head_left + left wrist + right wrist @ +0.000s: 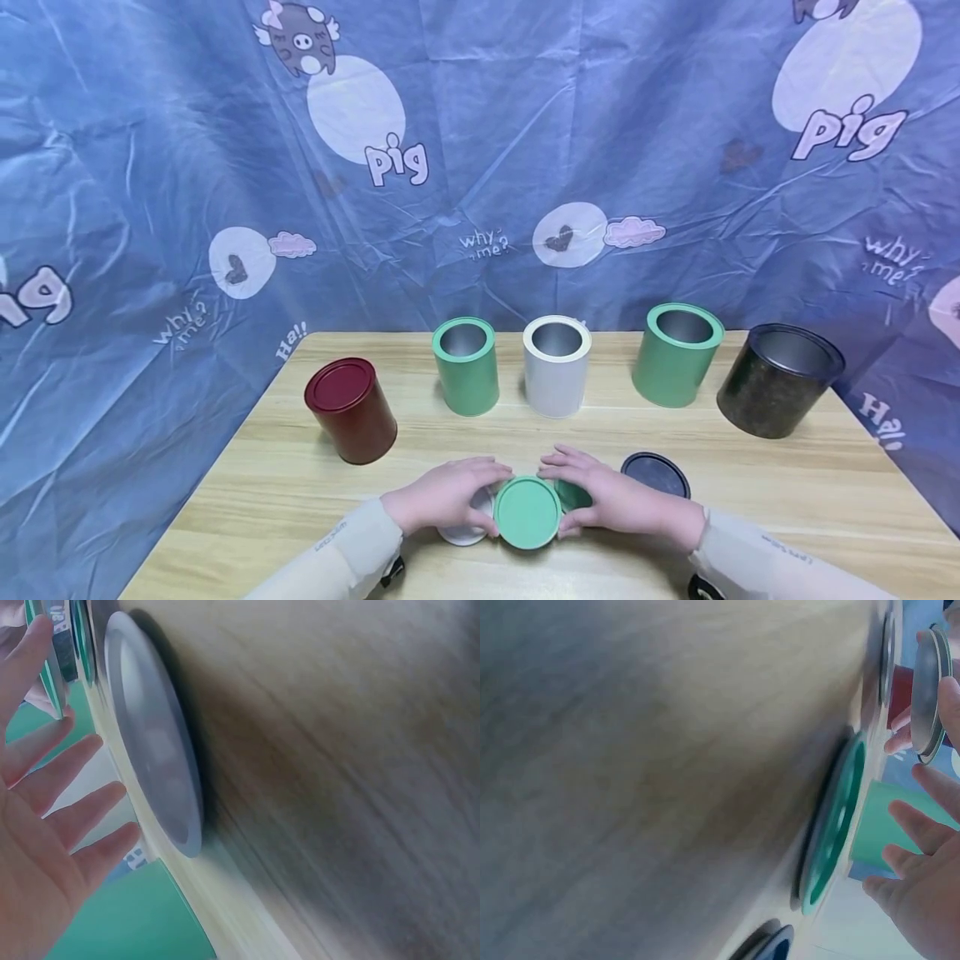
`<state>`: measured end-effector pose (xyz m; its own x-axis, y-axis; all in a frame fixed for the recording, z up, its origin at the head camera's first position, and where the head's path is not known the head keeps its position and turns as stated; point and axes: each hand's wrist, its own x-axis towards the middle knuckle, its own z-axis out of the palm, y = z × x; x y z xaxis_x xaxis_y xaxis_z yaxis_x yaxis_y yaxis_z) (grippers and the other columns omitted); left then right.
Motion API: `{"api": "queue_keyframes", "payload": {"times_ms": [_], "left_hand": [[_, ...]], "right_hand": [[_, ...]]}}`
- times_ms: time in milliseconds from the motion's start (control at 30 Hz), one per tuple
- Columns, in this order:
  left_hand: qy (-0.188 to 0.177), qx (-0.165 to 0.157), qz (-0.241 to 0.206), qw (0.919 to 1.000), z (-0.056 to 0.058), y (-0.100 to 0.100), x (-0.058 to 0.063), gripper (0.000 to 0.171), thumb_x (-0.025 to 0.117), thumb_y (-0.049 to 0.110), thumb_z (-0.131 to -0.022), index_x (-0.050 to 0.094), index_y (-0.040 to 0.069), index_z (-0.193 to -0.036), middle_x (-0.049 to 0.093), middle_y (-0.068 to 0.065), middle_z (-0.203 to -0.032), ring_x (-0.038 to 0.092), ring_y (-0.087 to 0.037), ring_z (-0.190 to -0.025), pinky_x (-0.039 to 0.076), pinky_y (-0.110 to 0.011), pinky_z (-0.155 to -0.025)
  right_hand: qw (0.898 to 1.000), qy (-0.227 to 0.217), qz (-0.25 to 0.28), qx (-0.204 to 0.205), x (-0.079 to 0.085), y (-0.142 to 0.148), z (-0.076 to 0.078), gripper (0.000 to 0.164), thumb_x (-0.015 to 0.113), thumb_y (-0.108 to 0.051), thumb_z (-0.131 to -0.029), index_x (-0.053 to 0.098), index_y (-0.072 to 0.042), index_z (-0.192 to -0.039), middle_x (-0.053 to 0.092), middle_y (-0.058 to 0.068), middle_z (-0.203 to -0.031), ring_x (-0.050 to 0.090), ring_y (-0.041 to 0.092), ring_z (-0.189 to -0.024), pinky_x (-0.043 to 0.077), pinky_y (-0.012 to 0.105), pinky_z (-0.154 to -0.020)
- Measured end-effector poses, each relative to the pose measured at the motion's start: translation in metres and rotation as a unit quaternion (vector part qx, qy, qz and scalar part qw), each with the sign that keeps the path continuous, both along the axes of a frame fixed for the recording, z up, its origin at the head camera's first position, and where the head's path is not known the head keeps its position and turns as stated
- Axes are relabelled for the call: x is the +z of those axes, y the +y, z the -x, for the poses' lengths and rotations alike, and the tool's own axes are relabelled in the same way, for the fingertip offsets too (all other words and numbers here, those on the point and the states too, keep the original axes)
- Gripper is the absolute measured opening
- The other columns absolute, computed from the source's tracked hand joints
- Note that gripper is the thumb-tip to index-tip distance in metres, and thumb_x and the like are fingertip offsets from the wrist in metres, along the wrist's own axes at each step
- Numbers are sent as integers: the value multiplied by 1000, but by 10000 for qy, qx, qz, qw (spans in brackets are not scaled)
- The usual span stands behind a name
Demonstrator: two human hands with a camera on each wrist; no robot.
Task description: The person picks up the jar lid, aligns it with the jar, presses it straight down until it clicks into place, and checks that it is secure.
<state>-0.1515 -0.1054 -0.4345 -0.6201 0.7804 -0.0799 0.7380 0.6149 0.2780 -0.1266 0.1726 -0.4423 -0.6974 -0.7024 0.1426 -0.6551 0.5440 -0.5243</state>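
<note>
A round green can lid [528,512] is held above the table, top face up, between both hands. My left hand [448,497] grips its left edge with thumb and fingertips, and my right hand [618,500] does likewise on the right edge. From the right wrist, the held lid's [928,697] grey metal underside shows. Below the left hand a white lid [462,535] lies on the table, partly covered; it looks grey in the left wrist view. Another green lid [836,825] lies beneath the right hand. Beside the right wrist is a black lid [656,473].
A dark red can [352,412] with its lid on stands at the left. Along the back are uncovered cans: a green can [468,379], a white can [556,379], a second green can [672,367] and a black can [772,392]. A blue printed cloth [480,167] hangs behind the wooden table [247,517].
</note>
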Motion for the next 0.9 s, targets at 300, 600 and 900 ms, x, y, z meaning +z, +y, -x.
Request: {"api": "queue_keyframes", "payload": {"times_ms": [300, 600, 900], "left_hand": [[-53, 135, -137, 9998, 2, -2, 3, 71, 75, 47, -78, 53, 17, -138, 56, 1, -139, 48, -18, -133, 40, -35, -111], [-202, 187, -183, 9995, 3, -3, 7, 70, 73, 50, -80, 53, 18, -138, 57, 3, -138, 51, -14, -130, 42, -33, -109], [-238, 306, -361, 9986, 4, -6, 9, 69, 75, 47, -79, 54, 19, -138, 58, 2, -137, 53, -15, -128, 44, -33, -107]], "right_hand": [[9994, -328, 115, -71, 11, 2, 3, 68, 67, -46, -84, 53, -4, -136, 52, 14, -141, 36, 49, -134, 35, 65, -103], [9997, -85, 217, 80, 10, 0, 6, 68, 69, -43, -83, 54, -1, -134, 54, 13, -139, 40, 46, -131, 39, 62, -101], [9993, -215, 314, -1, 12, -3, 5, 69, 71, -45, -83, 53, -3, -135, 53, 12, -140, 40, 45, -132, 39, 62, -101]]}}
